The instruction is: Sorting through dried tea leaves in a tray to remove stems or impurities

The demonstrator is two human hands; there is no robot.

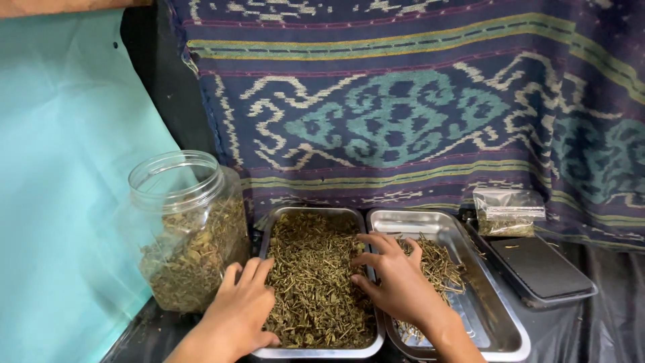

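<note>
Two steel trays side by side; left hand [240, 310] flat, fingers spread, on herb tray [316, 351]; right hand [395, 277] loosely open over second tray [500, 336] twigs

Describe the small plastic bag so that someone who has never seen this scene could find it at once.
Start at the patterned woven cloth hanging behind the work surface, then drop to its lower right, past the two metal trays. There the small clear bag leans against the cloth behind a flat black scale. Unlike the large open jar, it is sealed and holds only a little dried herb.
</note>
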